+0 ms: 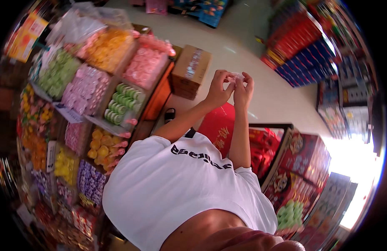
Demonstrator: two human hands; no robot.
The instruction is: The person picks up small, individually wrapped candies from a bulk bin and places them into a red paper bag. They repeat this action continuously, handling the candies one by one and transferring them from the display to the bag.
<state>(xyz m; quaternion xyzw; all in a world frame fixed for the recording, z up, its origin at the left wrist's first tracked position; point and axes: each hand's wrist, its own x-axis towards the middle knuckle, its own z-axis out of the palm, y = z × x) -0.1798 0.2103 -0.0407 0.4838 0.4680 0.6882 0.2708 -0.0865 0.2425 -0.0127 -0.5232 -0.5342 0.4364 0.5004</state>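
Note:
Both of my hands are raised over the aisle, with their fingertips close together. My left hand (219,89) pinches one side of a small, pale pink, see-through packet (234,77), perhaps a wrapped sweet. On its other side, the thumb and fingers of my right hand (244,89) hold it too. What is inside the packet is too small and blurred to tell. Behind my forearms is a red panel (213,124) with gold writing.
At the left stands a display of bins with pink sweets (146,64), orange sweets (109,48) and green-striped rolls (122,102). A cardboard box (191,70) sits on the floor beside it. Red and blue packs (303,64) are stacked at the upper right, red boxes (298,157) at the lower right.

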